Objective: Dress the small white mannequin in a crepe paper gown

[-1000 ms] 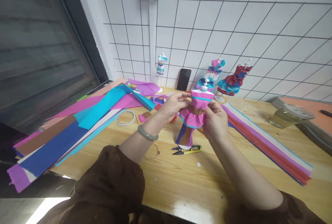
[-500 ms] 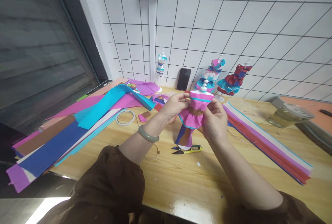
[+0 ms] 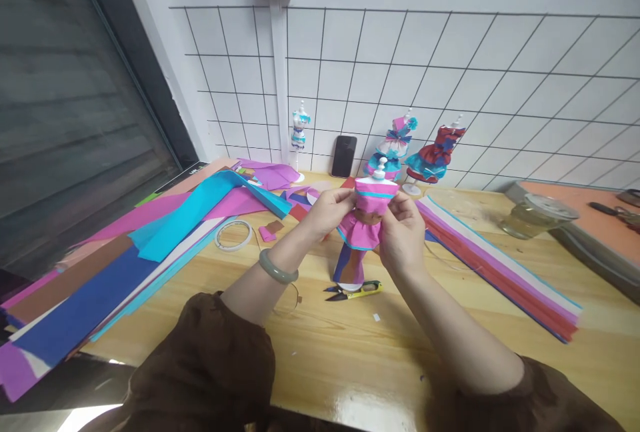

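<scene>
A small dress-form mannequin (image 3: 380,172) stands upright in front of me, wearing a pink paper dress (image 3: 361,235) with turquoise trim and a brown waistband. My left hand (image 3: 330,211) pinches the dress at its left side near the waist. On the other side, the fingers and thumb of my right hand (image 3: 404,235) close on the dress between bodice and skirt. Blue, brown and purple strips hang below the skirt, down to the white base. Yellow-handled thread snips (image 3: 356,292) lie beside that base. My fingers partly hide the waistband.
Crepe paper strips (image 3: 95,289) lie piled at left, with more strips (image 3: 500,265) at right. A tape roll (image 3: 234,235) is near the left pile. Dressed mannequins (image 3: 436,155) and a phone (image 3: 344,157) stand by the wall. A lidded cup (image 3: 537,217) sits at right.
My view has turned a little to the right, so everything appears shifted left. Both hands keep their grip at the sides of the dress, with barely any finger movement.
</scene>
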Motion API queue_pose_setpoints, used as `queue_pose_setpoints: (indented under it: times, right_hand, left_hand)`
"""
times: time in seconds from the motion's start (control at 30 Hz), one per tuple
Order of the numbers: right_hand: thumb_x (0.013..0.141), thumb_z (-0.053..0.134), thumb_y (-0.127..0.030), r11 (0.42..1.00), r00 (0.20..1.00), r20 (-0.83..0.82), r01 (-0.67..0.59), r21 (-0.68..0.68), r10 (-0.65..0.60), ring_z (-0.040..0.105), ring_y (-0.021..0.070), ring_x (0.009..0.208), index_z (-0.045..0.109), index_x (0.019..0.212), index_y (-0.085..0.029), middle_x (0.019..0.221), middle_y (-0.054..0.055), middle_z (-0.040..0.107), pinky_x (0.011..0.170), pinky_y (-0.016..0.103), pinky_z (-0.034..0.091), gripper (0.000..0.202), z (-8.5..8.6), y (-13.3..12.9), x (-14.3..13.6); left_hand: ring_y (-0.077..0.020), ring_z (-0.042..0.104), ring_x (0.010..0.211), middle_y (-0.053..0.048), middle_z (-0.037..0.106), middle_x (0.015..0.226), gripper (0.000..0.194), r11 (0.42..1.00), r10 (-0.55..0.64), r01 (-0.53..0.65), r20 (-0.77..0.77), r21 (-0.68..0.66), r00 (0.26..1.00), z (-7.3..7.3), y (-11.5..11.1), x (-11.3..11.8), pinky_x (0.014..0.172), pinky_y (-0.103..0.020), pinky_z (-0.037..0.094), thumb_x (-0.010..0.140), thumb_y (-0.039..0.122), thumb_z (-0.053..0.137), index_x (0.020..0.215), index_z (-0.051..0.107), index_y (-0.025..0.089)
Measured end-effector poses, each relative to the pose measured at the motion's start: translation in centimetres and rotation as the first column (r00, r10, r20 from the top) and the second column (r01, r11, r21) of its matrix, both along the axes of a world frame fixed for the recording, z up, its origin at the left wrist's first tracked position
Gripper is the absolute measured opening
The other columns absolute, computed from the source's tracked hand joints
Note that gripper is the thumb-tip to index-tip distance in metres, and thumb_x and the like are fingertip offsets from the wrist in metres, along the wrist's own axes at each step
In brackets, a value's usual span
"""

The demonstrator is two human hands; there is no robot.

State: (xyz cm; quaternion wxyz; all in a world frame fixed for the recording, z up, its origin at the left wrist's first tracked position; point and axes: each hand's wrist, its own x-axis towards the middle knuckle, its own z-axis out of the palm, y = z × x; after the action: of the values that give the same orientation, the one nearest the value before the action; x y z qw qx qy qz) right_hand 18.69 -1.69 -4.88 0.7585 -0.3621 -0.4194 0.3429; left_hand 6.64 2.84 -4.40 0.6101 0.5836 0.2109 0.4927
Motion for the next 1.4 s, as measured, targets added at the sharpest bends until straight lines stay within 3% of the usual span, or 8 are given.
queue_pose_setpoints:
  times: [0.13,0.2,0.27,0.37,0.5,0.83,1.1,1.4]
  right_hand:
    - [0.070,0.069,-0.023,0.999,0.999,0.015,0.041,-0.005,-0.041,0.062,0.0155,0.086,0.063,0.092,-0.021,0.098,0.003,0.067,0.077,0.028,0.050,0.023,-0.2,0.2,0.1]
    - [0.071,0.069,-0.023,0.999,0.999,0.014,0.047,-0.010,-0.046,0.061,0.0153,0.086,0.063,0.093,-0.021,0.099,0.003,0.067,0.077,0.028,0.050,0.023,-0.2,0.2,0.2]
    - [0.071,0.068,-0.022,0.999,0.999,0.005,0.038,-0.007,-0.038,0.061,0.0148,0.085,0.064,0.093,-0.021,0.096,0.003,0.067,0.076,0.027,0.049,0.022,-0.3,0.3,0.2]
    - [0.072,0.068,-0.021,1.000,1.000,-0.021,0.016,0.002,-0.016,0.061,0.0141,0.082,0.064,0.092,-0.022,0.092,0.002,0.066,0.074,0.027,0.049,0.021,-0.3,0.3,0.3]
    - [0.070,0.070,-0.021,0.999,0.997,-0.067,-0.032,0.006,0.032,0.061,0.0140,0.080,0.064,0.091,-0.022,0.089,0.001,0.066,0.072,0.027,0.050,0.022,-0.2,0.4,0.4]
    - [0.058,0.079,-0.020,0.985,0.945,-0.283,-0.173,-0.002,0.165,0.061,0.0110,0.073,0.066,0.080,-0.022,0.080,-0.003,0.067,0.071,0.024,0.050,0.026,0.0,0.8,0.3]
    - [0.056,0.080,-0.022,0.921,0.901,-0.276,-0.375,-0.105,0.335,0.063,0.0134,0.067,0.072,0.076,-0.021,0.073,-0.002,0.072,0.069,0.026,0.050,0.022,0.7,0.3,0.3]
    - [0.062,0.078,-0.024,0.891,0.887,-0.216,-0.439,-0.115,0.409,0.064,0.0128,0.068,0.076,0.078,-0.022,0.077,-0.001,0.074,0.069,0.026,0.049,0.016,0.7,0.3,0.5]
  left_hand:
    - [-0.0216,0.062,0.085,-0.008,0.069,0.079,0.050,0.991,-0.115,0.121,0.100,-0.055,0.988,0.1,-0.2,-0.1,0.080,-0.034,0.046,0.082,0.059,0.050,0.086,0.072,0.014]
    - [-0.0251,0.062,0.088,-0.012,0.069,0.082,0.068,0.980,-0.180,0.184,0.064,-0.071,0.982,0.3,-0.4,-0.4,0.079,-0.037,0.047,0.081,0.070,0.038,0.085,0.072,0.012]
    - [-0.0254,0.062,0.088,-0.013,0.069,0.085,0.070,0.986,-0.165,0.165,0.000,-0.007,0.986,0.7,-0.8,-0.6,0.079,-0.037,0.047,0.076,0.074,0.042,0.084,0.071,0.011]
    - [-0.0220,0.061,0.089,-0.010,0.068,0.093,0.049,0.989,-0.070,0.089,-0.152,0.119,0.986,1.2,-1.4,-0.7,0.081,-0.033,0.046,0.064,0.053,0.074,0.090,0.067,0.012]
    - [-0.0193,0.061,0.094,-0.010,0.066,0.101,0.043,0.982,-0.039,0.076,-0.212,0.173,0.976,1.3,-1.8,-0.6,0.083,-0.032,0.047,0.066,0.034,0.078,0.101,0.064,0.013]
    - [-0.0187,0.063,0.093,-0.009,0.069,0.100,0.035,0.976,-0.169,0.189,-0.177,0.107,0.970,1.0,-1.0,-1.7,0.085,-0.031,0.048,0.069,0.027,0.076,0.100,0.066,0.014]
    - [-0.0209,0.065,0.096,-0.007,0.071,0.100,0.030,0.971,-0.190,0.212,-0.187,0.106,0.964,0.8,-0.6,-2.1,0.089,-0.034,0.049,0.069,0.025,0.077,0.096,0.069,0.016]
    - [-0.0221,0.065,0.098,-0.008,0.071,0.101,0.028,0.972,-0.187,0.212,-0.210,0.104,0.960,1.1,-0.6,-2.4,0.091,-0.035,0.050,0.070,0.029,0.076,0.094,0.069,0.015]
